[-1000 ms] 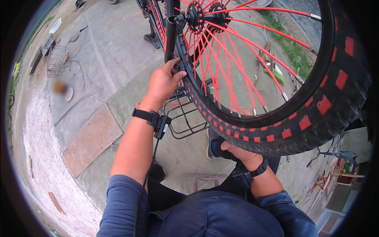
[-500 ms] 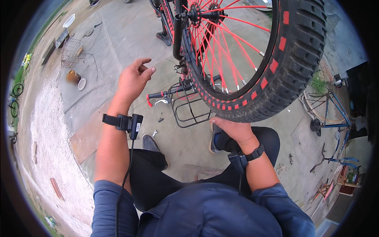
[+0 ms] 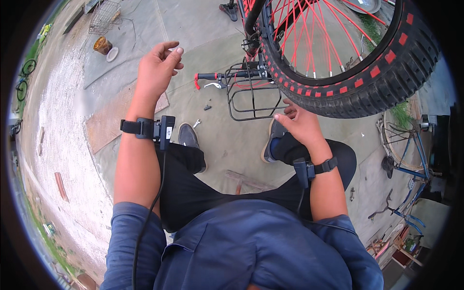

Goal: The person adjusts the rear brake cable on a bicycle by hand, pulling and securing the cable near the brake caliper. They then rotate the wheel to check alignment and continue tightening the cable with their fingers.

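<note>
Concrete slabs make up the ground [image 3: 203, 29] under me, running out to a gravel strip along the left edge; I am seated over it with both knees bent and a dark shoe [image 3: 187, 135] planted near the middle of the slab. Ahead of me stands an upturned bicycle; its fat black tyre [image 3: 377, 82], marked with red blocks and laced with red spokes, fills the upper right of my view. My right hand [image 3: 302, 123] sits just under the tyre's lower curve, fingers drawn together as if pinching something small, though I cannot tell what, if anything, is held there; it looks close to the tyre, and I cannot tell whether it touches. My left hand [image 3: 157, 70] is raised in the air well to the left of the wheel, fingers loosely curled and released, gripping nothing. Between the two hands, on the ground, lies a black wire rack [image 3: 256, 96], fixed by the handlebar with its red-tipped grip [image 3: 208, 77]; a small wrench [image 3: 196, 123] lies just beside my shoe. Toward the far left corner of the slab stand a rusty tin [image 3: 102, 45] and a wire cage [image 3: 104, 14]; a blue bicycle [image 3: 406, 150] leans at the right edge.
</note>
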{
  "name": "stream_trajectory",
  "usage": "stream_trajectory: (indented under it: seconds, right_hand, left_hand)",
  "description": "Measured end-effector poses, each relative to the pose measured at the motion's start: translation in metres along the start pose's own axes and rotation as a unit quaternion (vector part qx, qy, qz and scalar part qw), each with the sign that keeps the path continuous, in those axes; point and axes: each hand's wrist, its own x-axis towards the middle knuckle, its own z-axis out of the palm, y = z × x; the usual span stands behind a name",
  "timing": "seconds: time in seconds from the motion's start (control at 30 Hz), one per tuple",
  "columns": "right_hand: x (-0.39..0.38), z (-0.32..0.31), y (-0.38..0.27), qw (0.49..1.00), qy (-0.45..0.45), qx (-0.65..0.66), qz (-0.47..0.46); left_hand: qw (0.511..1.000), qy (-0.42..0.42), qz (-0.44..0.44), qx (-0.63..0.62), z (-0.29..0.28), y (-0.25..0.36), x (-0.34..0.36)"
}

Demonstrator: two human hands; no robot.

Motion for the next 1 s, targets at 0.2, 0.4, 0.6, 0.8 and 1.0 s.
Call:
stream_trajectory:
  seconds: [0.2,0.4,0.6,0.8,1.0]
  right_hand:
    - [0.002,0.001,-0.009,0.997,-0.038,-0.069,0.004]
    - [0.004,0.004,-0.006,0.989,-0.076,-0.123,0.023]
    - [0.006,0.021,0.003,0.977,-0.132,-0.165,-0.001]
    - [0.009,0.067,0.001,0.949,-0.248,-0.175,-0.085]
    - [0.034,0.162,0.002,0.920,-0.333,-0.182,-0.100]
  left_hand:
    - [0.999,0.032,0.015,-0.012,-0.003,0.000,0.007]
    - [0.998,0.047,0.022,-0.022,-0.004,0.001,0.009]
    - [0.997,0.059,0.026,-0.040,-0.014,-0.003,0.011]
    - [0.994,0.073,0.021,-0.075,-0.034,-0.001,0.005]
    - [0.993,0.077,0.049,-0.080,-0.079,-0.012,0.022]
